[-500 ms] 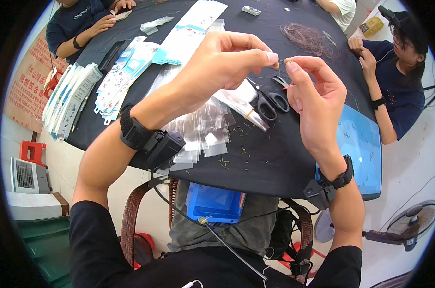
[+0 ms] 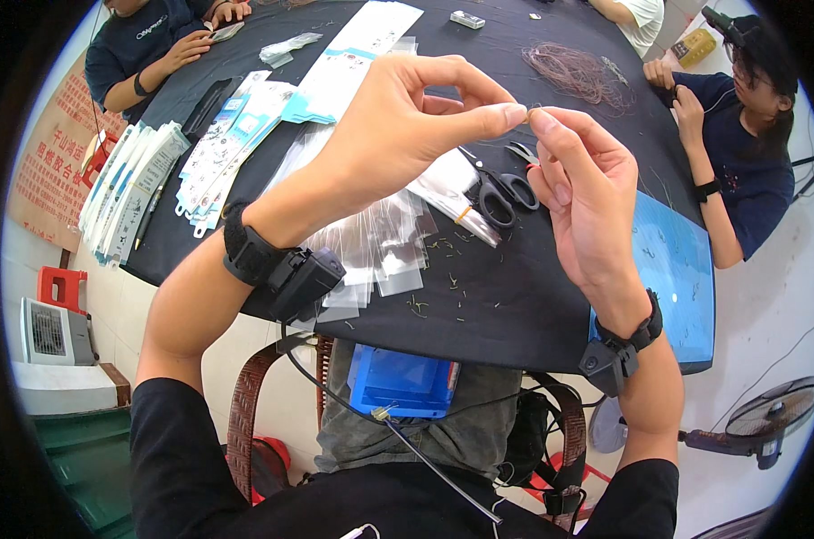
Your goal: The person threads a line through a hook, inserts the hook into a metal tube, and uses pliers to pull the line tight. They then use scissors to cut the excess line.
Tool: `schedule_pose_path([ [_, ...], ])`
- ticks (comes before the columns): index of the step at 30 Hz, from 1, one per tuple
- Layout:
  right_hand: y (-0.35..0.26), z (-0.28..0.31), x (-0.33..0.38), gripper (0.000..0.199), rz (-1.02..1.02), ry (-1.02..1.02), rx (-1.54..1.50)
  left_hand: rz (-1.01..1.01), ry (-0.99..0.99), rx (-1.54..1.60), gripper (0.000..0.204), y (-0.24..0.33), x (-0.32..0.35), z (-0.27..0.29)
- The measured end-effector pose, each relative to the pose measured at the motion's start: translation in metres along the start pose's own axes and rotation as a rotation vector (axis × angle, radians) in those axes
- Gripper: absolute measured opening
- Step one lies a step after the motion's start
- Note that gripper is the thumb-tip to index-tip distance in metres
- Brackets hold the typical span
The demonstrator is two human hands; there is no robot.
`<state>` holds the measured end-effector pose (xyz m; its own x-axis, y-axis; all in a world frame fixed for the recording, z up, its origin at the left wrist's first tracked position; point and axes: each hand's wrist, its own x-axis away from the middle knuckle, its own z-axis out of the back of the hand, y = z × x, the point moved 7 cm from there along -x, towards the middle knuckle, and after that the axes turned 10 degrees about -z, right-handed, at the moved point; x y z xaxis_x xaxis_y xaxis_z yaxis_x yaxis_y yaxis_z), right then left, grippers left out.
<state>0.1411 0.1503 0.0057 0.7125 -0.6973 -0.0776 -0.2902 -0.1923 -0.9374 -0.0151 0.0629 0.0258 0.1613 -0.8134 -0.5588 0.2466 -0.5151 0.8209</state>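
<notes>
Above the black-covered table my left hand pinches thumb and forefinger together at the tip. My right hand does the same, its fingertips almost meeting the left ones. Between them a bit of a very thin strand shows; most of it is hidden or too fine to follow. Black-handled scissors lie below the hands, beside a small cutting tool with grey jaws, partly behind my right hand. Clear plastic bags lie spread under my left forearm. Short greenish clippings are scattered near the table's front edge.
White-and-blue cards are stacked at the left, more at the table's edge. A tangled reddish-brown coil of line lies at the far right. A blue sheet is at the right. A blue tray rests at my lap. Co-workers sit around.
My two hands have come closer together, narrowing the gap between the fingertips. The right hand has shifted slightly left. The strand seen near the left fingers earlier is harder to see.
</notes>
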Motion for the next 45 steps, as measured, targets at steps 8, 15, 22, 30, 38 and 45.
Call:
schedule_pose_path([
  [8, -0.001, 0.000, 0.001, 0.017, -0.002, 0.011, 0.064, -0.102, -0.017, -0.125, 0.018, 0.003, -0.002, -0.002],
  [15, -0.002, 0.000, 0.002, 0.017, 0.035, 0.029, 0.162, -0.132, -0.061, -0.258, 0.009, 0.015, 0.001, -0.004],
  [22, 0.001, -0.002, -0.001, 0.016, 0.039, -0.008, 0.142, -0.055, -0.106, -0.303, 0.012, 0.011, 0.001, -0.004],
  [30, 0.003, -0.008, -0.002, 0.015, -0.011, -0.075, 0.129, -0.117, 0.020, -0.292, 0.022, 0.005, -0.008, 0.009],
  [38, 0.002, -0.006, -0.003, 0.015, 0.024, -0.065, 0.134, 0.099, -0.090, -0.040, 0.029, -0.003, -0.001, -0.004],
  [45, 0.002, -0.005, -0.003, 0.017, 0.011, -0.058, 0.156, 0.073, -0.102, -0.028, 0.028, -0.001, -0.001, -0.006],
])
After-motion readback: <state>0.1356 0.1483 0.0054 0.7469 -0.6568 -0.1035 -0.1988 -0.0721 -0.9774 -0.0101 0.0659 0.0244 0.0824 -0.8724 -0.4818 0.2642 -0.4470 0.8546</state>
